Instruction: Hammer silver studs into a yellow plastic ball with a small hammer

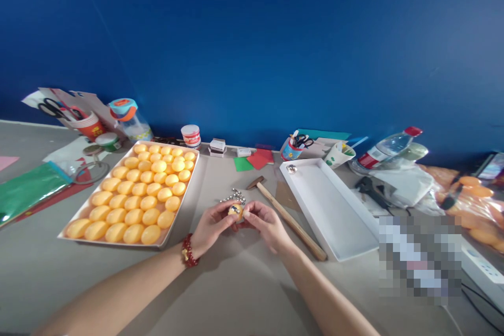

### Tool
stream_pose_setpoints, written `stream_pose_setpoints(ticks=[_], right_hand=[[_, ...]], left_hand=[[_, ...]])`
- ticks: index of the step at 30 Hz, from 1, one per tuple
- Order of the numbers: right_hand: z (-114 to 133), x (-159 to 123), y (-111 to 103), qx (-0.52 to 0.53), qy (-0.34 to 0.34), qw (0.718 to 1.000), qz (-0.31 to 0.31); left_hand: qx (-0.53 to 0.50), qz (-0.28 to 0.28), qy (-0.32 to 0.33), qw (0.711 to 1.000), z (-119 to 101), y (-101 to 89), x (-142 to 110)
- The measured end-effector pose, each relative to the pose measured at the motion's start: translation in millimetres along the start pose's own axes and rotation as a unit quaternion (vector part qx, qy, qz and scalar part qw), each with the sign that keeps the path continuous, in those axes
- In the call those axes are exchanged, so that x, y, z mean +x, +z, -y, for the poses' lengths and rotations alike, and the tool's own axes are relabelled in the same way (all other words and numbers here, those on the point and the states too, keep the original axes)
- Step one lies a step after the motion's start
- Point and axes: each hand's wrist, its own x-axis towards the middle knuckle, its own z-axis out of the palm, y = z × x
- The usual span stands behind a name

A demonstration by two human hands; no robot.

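My left hand [212, 228] grips a small yellow-orange ball [235, 211] with shiny silver pieces on its upper face. The thumb and fingers of my right hand [265, 223] close on the ball's right side; a small piece between those fingertips could be hidden. Just beyond the ball lies a loose pile of small silver balls [237, 194] on the table. To the left, a shallow box [167, 236] holds rows of orange balls [138, 189]. A wooden-handled hammer [289, 218] rests right of my hands.
A white tray [342, 220] stands at the right with a silver-covered ball [291, 168] in its far corner. Green paper [243, 164] and red paper [260, 159] lie at the back. Cups, a jar [191, 135] and a plastic bottle [389, 148] line the blue wall.
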Motion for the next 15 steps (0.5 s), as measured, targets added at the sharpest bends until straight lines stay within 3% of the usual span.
stream_pose_setpoints(ticks=[15], right_hand=[[1.2, -0.7, -0.1, -0.013, -0.007, 1.000, 0.002]], left_hand=[[-0.010, 0.002, -0.001, 1.000, 3.1, -1.5, -0.1]])
